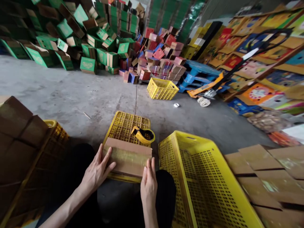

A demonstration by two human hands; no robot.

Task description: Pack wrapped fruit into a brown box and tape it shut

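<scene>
Lying on a latticed yellow plastic crate (123, 122), one oblong brown cardboard box (133, 164) bore a shiny tape band (128, 156) along its smooth top. The left hand (95, 172), fingers parted around it, held its left end; the right hand (148, 180), fingers together and lightly curled, held its right end. Beyond it sat one glossy tape dispenser (142, 136); one perforated open bin (165, 155) stood at right.

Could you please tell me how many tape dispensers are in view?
1: the tape dispenser lies on the yellow crate, just beyond the cardboard box that the left hand and right hand touch. Others could be hidden from this view.
</scene>
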